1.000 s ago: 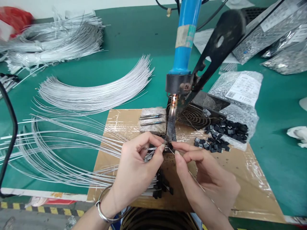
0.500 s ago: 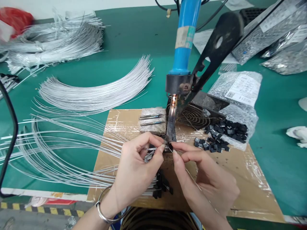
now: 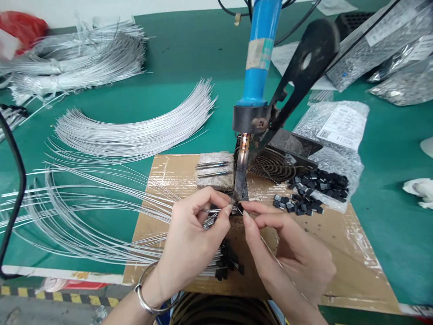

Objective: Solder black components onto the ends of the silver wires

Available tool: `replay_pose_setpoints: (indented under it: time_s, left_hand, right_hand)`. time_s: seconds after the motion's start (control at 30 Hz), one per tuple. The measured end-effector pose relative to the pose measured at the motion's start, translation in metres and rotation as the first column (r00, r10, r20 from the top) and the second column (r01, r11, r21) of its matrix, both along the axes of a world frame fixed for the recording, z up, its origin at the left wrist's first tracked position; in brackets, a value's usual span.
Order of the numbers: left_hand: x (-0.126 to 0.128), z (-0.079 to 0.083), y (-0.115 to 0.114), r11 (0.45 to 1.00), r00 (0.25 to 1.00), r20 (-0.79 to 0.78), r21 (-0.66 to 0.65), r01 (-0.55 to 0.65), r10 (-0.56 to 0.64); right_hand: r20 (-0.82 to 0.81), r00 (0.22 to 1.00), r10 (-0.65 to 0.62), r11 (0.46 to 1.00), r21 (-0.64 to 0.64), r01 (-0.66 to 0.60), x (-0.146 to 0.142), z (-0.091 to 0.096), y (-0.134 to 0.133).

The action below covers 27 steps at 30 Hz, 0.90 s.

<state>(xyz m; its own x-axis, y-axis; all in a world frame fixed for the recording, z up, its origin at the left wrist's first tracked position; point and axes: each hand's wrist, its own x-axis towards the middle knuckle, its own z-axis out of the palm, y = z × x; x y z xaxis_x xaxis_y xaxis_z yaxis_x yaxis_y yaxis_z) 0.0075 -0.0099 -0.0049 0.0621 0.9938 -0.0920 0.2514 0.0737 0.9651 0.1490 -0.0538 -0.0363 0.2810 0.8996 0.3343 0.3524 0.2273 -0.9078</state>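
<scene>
Under the tip of a blue soldering iron (image 3: 259, 58) in a black stand, my two hands meet at the fingertips. My left hand (image 3: 198, 230), a metal bangle at its wrist, pinches a thin white wire (image 3: 213, 211) whose end points at the iron tip (image 3: 241, 180). In my right hand (image 3: 287, 248), thumb and forefinger pinch a strand of solder wire (image 3: 269, 247) that trails back over the palm. The small joint between the fingertips is too tiny to make out. Below my left hand lie black connectors (image 3: 228, 262) on wire ends.
Cardboard (image 3: 352, 266) covers the worktop, with a sponge block (image 3: 214, 169), a black fan (image 3: 277, 160) and loose black connectors (image 3: 304, 198) on it. White wire bundles (image 3: 135, 133) lie left on the green mat (image 3: 176, 54). Plastic bags (image 3: 341, 126) stand at the right.
</scene>
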Motion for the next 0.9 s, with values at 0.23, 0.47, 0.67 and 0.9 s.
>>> replay_pose_setpoints:
  time_s: [0.23,0.47,0.67,0.9]
  left_hand:
    - [0.0002,0.0011,-0.0011,1.0,1.0,-0.013,0.018,-0.005,0.005]
    - [0.0012,-0.0003,-0.0016,1.0,1.0,0.01,0.012,-0.001,0.001]
    - [0.0007,-0.0004,-0.0014,1.0,1.0,-0.005,-0.002,0.005,-0.005]
    - [0.0,0.0022,-0.0026,1.0,1.0,-0.027,0.029,0.01,-0.009]
  right_hand:
    - [0.036,0.999,0.004,0.999,0.039,-0.005,0.0007,-0.0008,0.0005]
    - [0.012,1.0,0.011,0.999,0.038,-0.011,0.0005,-0.001,0.0003]
    - [-0.001,1.0,-0.01,1.0,0.027,0.01,-0.0019,-0.0003,0.0021]
    - [0.01,1.0,-0.017,1.0,0.021,0.017,-0.0014,0.0018,0.0009]
